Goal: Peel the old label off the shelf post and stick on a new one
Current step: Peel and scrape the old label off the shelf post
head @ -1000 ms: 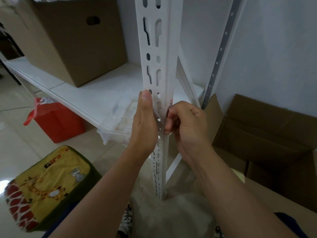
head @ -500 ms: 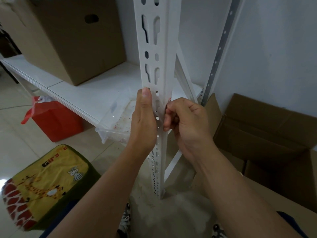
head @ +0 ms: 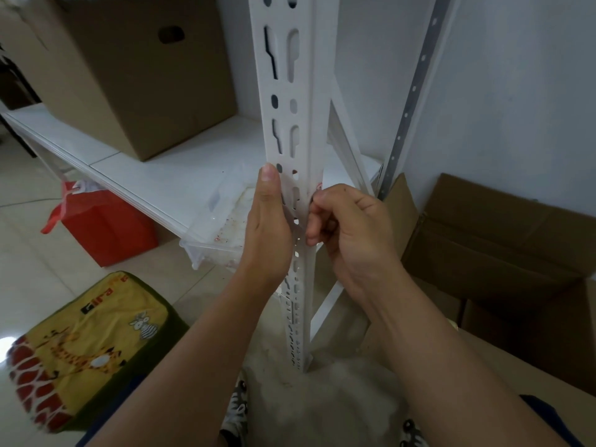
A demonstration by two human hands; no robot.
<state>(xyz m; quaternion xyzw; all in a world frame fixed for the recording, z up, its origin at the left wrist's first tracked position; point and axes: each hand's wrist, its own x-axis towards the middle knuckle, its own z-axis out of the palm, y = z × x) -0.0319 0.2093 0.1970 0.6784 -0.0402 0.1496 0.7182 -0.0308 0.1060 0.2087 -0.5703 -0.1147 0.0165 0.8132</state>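
Observation:
A white slotted shelf post (head: 290,91) stands upright in the middle of the view. My left hand (head: 267,233) grips its left edge, thumb lying straight up the front face. My right hand (head: 351,230) is curled against the post's right side, fingertips pinching at the old label (head: 319,187). Only a small red-and-white corner of that label shows above my knuckles; the rest is hidden behind my fingers. No new label is in sight.
A brown cardboard box (head: 135,69) sits on the white shelf board (head: 180,175), with a clear plastic tray (head: 222,221) at its edge. A red bag (head: 103,227) and a yellow giraffe cushion (head: 87,346) lie on the floor at left. Open cardboard boxes (head: 503,246) stand at right.
Both hands stay at the same height on the post. My right fingers have shifted slightly at the label; the view has moved a little.

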